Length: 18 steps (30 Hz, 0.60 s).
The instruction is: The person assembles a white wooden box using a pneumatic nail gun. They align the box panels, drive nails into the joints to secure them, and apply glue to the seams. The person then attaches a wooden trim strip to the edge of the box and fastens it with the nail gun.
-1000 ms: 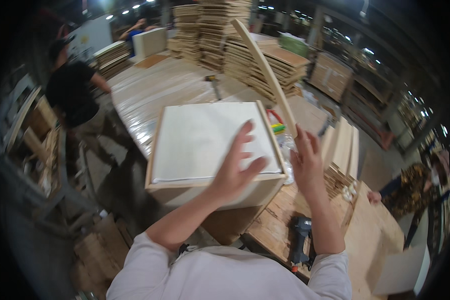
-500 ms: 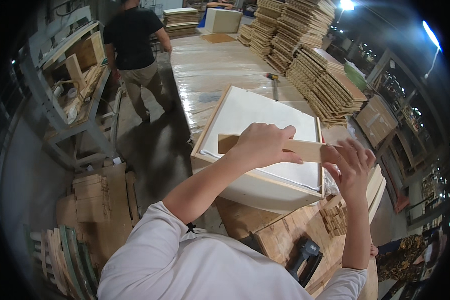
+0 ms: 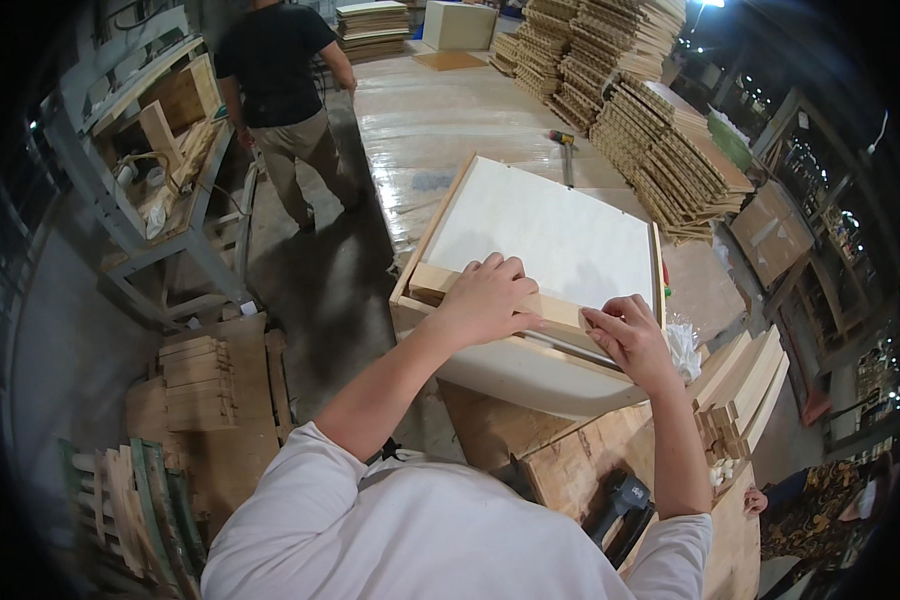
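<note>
A shallow wooden box point(image 3: 545, 215) with a white panel inside and a thin wood rim lies tilted on the bench in front of me. Along its near side, just inside the rim, I hold a pale wood strip point(image 3: 558, 309). My left hand point(image 3: 488, 300) grips the strip left of its middle, fingers over the top. Toward the other end, my right hand point(image 3: 630, 338) pinches it between thumb and fingers. A white line shows between the strip and the near rim; whether the strip touches the panel is hard to tell.
A black nail gun point(image 3: 620, 512) lies near me on the bench, beside stacked wood strips point(image 3: 738, 395). Beyond the box are a hammer point(image 3: 567, 155) and tall stacks of slats point(image 3: 660, 150). A person in black point(image 3: 282, 80) stands at left; another person's hand point(image 3: 756, 500) shows lower right.
The strip has come down from above the panel to the box's near side. My right hand has moved left and nearer, its fingers closing on the strip. The person in black has shifted slightly.
</note>
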{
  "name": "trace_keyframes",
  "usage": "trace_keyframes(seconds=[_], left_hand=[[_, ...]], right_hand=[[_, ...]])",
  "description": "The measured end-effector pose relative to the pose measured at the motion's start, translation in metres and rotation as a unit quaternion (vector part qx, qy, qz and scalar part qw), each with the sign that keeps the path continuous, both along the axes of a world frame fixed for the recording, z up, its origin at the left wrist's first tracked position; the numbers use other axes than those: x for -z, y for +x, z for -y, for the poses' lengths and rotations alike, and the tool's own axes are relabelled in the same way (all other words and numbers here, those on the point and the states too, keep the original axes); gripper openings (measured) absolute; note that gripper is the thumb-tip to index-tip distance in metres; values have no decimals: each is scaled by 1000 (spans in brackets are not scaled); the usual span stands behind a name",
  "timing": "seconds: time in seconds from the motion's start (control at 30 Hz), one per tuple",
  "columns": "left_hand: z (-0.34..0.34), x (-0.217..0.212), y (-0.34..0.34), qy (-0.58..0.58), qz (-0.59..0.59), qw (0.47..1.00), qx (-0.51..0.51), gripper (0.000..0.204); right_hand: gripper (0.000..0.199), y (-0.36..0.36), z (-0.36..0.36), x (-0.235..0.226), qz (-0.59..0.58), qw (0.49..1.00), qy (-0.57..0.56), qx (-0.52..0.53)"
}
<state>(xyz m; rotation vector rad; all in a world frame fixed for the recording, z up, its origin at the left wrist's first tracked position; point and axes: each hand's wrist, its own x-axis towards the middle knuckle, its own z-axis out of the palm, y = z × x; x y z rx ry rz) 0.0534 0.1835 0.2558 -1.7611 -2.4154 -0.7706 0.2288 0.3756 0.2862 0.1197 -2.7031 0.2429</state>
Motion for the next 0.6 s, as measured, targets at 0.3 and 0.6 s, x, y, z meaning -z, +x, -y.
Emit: trace_keyframes(seconds=[0.3, 0.6], left_hand=[[16, 3, 15, 2, -81, 997, 12, 49], [34, 7, -17, 43, -176, 975, 131, 66]], right_hand=[[26, 14, 14, 9, -3, 999, -41, 11], [30, 13, 40, 16, -31, 998, -41, 46]])
